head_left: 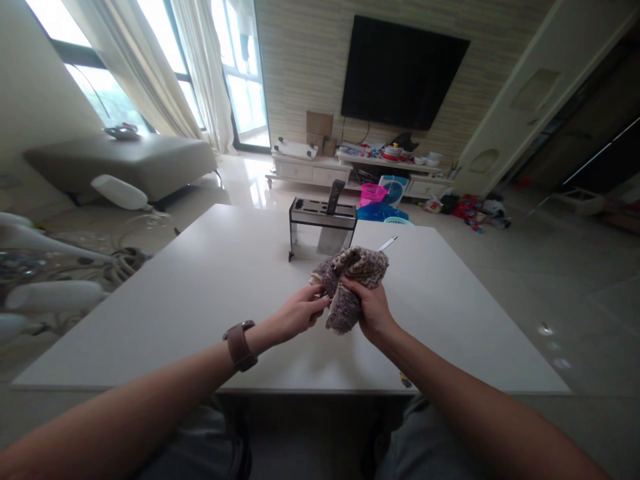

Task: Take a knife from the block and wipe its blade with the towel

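Observation:
A brown and cream patterned cloth (345,310) is bunched up above the white table (200,293). My right hand (373,307) grips it from the right, thumb on top. At its left side my left hand (303,310), with a watch on the wrist, has its fingers closed on the cloth's edge. A thin silvery metal piece (389,244) sticks out behind the cloth at the upper right; the rest of it is hidden. Behind the cloth stands a knife block (323,217) with clear sides, a black handle rising from its top.
A small yellow and dark item (405,380) lies at the table's front edge, partly behind my right forearm. Beyond the table are a pink basket (373,194), a blue object (375,212) and a low white cabinet (320,172). White lamp parts (55,295) stand at the left.

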Action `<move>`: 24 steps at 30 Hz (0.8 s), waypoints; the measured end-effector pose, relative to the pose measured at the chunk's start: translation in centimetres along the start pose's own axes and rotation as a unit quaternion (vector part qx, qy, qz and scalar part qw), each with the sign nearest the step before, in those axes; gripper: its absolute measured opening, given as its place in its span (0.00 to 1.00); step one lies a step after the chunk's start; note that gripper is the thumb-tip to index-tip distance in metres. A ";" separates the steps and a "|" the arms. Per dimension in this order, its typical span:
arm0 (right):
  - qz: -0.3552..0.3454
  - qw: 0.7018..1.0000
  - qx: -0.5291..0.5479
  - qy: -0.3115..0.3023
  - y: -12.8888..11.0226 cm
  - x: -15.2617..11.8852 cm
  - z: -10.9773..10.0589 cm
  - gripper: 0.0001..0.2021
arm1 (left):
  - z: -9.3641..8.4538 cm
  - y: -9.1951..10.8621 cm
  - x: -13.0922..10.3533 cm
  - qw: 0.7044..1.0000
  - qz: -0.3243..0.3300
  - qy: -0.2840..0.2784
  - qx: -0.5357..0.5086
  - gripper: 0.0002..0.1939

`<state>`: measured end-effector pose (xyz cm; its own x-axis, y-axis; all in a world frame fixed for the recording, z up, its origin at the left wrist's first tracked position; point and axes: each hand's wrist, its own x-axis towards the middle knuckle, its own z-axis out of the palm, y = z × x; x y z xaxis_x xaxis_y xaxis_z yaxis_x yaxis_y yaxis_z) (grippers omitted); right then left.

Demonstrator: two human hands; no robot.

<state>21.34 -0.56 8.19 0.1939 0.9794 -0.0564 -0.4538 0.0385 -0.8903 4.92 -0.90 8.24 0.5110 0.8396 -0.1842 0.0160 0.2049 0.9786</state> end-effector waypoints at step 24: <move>0.018 0.999 -0.027 0.019 -0.3 0.4 -0.3 0.23 | -0.4 -0.9 0.4 0.999 0.020 -0.016 0.034 0.16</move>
<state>21.83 -0.29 8.30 0.2121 0.9716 -0.1050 -0.4138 -0.0080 -0.9103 4.76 -0.54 7.28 0.5393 0.8299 -0.1431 0.0537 0.1358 0.9893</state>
